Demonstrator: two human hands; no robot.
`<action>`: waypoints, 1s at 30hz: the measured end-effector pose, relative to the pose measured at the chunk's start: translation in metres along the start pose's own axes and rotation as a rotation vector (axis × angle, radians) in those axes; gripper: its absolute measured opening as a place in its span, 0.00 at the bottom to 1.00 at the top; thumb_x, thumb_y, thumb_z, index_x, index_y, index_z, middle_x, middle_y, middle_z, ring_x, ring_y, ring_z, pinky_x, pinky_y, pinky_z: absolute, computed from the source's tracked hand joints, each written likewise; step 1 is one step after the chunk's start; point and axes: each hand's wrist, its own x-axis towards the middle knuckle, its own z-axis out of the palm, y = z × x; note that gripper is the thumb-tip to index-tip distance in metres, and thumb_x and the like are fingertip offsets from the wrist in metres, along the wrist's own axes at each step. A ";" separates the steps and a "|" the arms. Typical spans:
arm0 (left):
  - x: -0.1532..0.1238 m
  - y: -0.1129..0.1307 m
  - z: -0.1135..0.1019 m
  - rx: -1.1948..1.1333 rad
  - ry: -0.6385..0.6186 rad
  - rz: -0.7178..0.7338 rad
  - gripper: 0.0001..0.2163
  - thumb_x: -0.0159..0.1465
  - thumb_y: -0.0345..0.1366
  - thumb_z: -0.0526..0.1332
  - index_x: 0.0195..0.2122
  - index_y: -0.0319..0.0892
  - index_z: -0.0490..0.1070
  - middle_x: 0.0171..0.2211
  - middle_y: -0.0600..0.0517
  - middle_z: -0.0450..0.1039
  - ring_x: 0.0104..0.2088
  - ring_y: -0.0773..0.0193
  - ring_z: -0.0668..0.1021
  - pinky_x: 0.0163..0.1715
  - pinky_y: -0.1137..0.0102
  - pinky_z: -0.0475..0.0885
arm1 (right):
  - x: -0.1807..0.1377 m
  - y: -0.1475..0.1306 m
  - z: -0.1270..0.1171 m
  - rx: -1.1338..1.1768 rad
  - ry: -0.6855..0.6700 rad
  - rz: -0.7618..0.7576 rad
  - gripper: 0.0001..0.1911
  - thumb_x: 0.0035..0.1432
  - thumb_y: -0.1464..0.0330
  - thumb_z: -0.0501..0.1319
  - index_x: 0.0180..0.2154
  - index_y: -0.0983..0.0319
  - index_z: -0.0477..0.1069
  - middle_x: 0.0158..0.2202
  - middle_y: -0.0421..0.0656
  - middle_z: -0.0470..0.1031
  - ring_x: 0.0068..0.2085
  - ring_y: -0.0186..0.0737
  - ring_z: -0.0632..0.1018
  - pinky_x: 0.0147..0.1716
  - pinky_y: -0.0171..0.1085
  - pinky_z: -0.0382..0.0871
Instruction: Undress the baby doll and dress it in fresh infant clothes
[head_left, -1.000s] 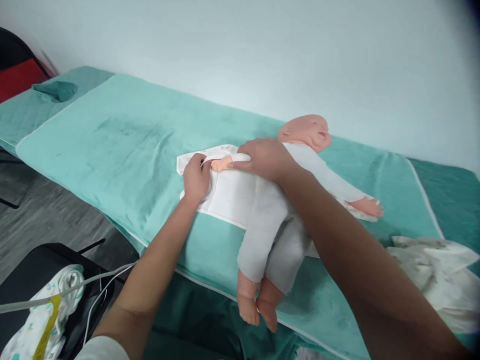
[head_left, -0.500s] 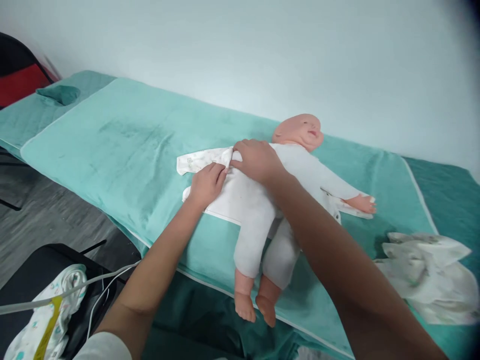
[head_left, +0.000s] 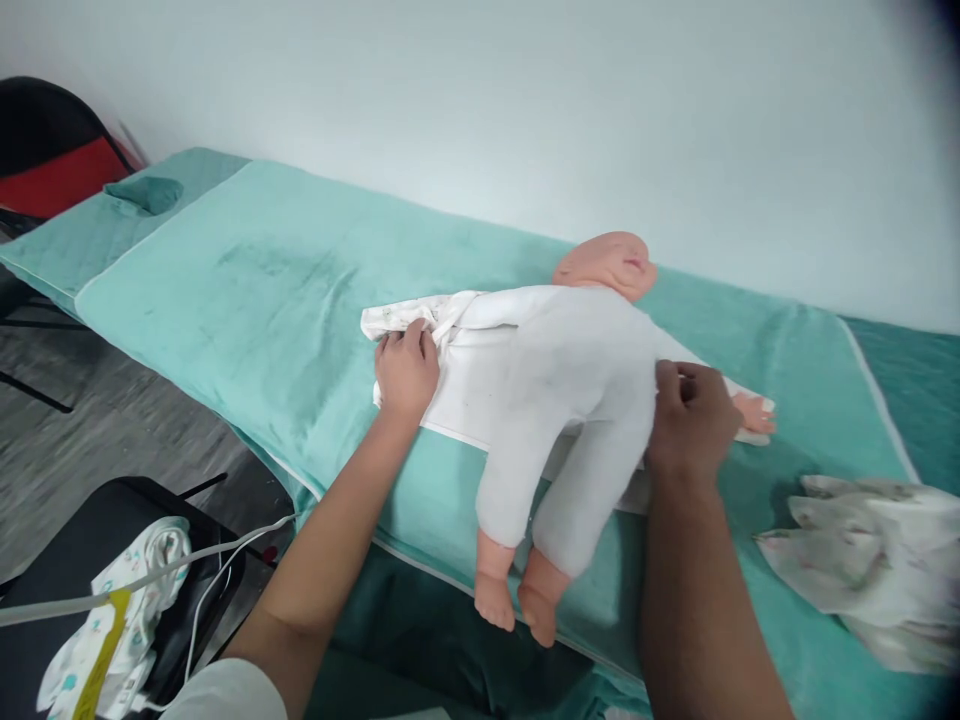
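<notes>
A baby doll (head_left: 570, 390) with a white cloth body lies on its back on a teal padded table (head_left: 247, 290), head toward the wall. A white garment (head_left: 465, 370) is spread under it, and the doll's near arm is inside its sleeve. My left hand (head_left: 405, 372) presses on the garment by that sleeve, fingers curled on the cloth. My right hand (head_left: 691, 415) rests on the garment's other side beside the doll's hip, near the doll's bare far hand (head_left: 754, 412), fingers bent on the fabric.
A crumpled patterned cloth (head_left: 870, 555) lies on the table at the right. A black stool (head_left: 97, 560) at lower left holds a folded printed cloth (head_left: 120, 610) and white cables. A black and red chair (head_left: 52, 160) stands at the far left.
My right hand left the doll's near arm and crossed over to the garment at the doll's far side. The near arm now lies inside the sleeve. My left hand stayed at the sleeve.
</notes>
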 end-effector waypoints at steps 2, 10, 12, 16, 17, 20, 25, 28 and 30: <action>0.001 -0.001 0.000 -0.048 0.010 -0.049 0.19 0.72 0.36 0.52 0.61 0.40 0.71 0.54 0.38 0.79 0.57 0.46 0.78 0.60 0.51 0.69 | 0.001 0.005 0.002 0.037 -0.056 0.035 0.25 0.63 0.42 0.52 0.45 0.50 0.77 0.36 0.54 0.80 0.44 0.70 0.80 0.46 0.64 0.73; 0.004 -0.014 0.006 -0.153 0.113 -0.074 0.28 0.70 0.36 0.55 0.70 0.32 0.57 0.76 0.31 0.46 0.77 0.47 0.50 0.74 0.50 0.53 | -0.001 0.004 0.010 0.267 -0.029 0.012 0.19 0.62 0.47 0.59 0.45 0.50 0.77 0.39 0.47 0.80 0.43 0.56 0.80 0.46 0.55 0.74; 0.003 -0.015 0.005 -0.144 0.192 -0.041 0.26 0.71 0.37 0.54 0.69 0.35 0.59 0.76 0.33 0.44 0.77 0.48 0.50 0.74 0.50 0.53 | -0.001 0.005 0.012 0.325 -0.045 0.066 0.21 0.60 0.47 0.60 0.47 0.51 0.78 0.33 0.43 0.76 0.36 0.50 0.78 0.39 0.51 0.74; 0.002 -0.008 0.001 -0.104 0.187 0.107 0.19 0.73 0.38 0.52 0.63 0.40 0.67 0.67 0.39 0.67 0.72 0.50 0.62 0.72 0.51 0.56 | 0.001 0.004 0.014 0.366 -0.088 0.034 0.25 0.60 0.47 0.59 0.52 0.54 0.76 0.33 0.42 0.74 0.33 0.43 0.74 0.34 0.43 0.71; 0.004 -0.004 0.000 -0.090 0.146 0.152 0.19 0.73 0.38 0.52 0.62 0.40 0.68 0.62 0.40 0.72 0.70 0.50 0.65 0.71 0.51 0.58 | 0.001 0.003 0.015 0.370 -0.096 0.015 0.26 0.60 0.47 0.59 0.53 0.55 0.75 0.34 0.43 0.75 0.34 0.43 0.74 0.34 0.42 0.71; 0.012 0.009 -0.001 -0.018 0.028 0.201 0.17 0.73 0.41 0.55 0.58 0.41 0.71 0.55 0.40 0.76 0.61 0.46 0.71 0.64 0.52 0.65 | 0.002 0.004 0.018 0.404 -0.145 -0.007 0.28 0.60 0.47 0.59 0.56 0.54 0.71 0.38 0.44 0.77 0.36 0.43 0.76 0.34 0.42 0.71; 0.037 0.026 0.000 0.093 -0.137 0.090 0.11 0.70 0.36 0.59 0.50 0.41 0.73 0.50 0.39 0.77 0.55 0.43 0.73 0.54 0.53 0.69 | 0.002 0.005 0.024 0.485 -0.233 -0.060 0.32 0.59 0.48 0.61 0.60 0.54 0.66 0.43 0.45 0.77 0.40 0.45 0.78 0.40 0.46 0.75; 0.053 0.037 0.000 0.069 -0.176 0.080 0.08 0.69 0.31 0.57 0.46 0.41 0.73 0.46 0.40 0.78 0.51 0.46 0.75 0.51 0.56 0.70 | 0.001 0.000 0.026 0.496 -0.285 -0.116 0.33 0.60 0.47 0.59 0.62 0.53 0.64 0.46 0.47 0.77 0.45 0.48 0.79 0.44 0.48 0.76; 0.061 0.048 0.000 0.030 -0.169 0.122 0.06 0.69 0.30 0.57 0.44 0.43 0.72 0.45 0.41 0.77 0.50 0.47 0.75 0.50 0.57 0.70 | 0.000 -0.005 0.028 0.536 -0.335 -0.139 0.34 0.59 0.47 0.60 0.62 0.52 0.62 0.49 0.48 0.77 0.48 0.49 0.79 0.46 0.49 0.76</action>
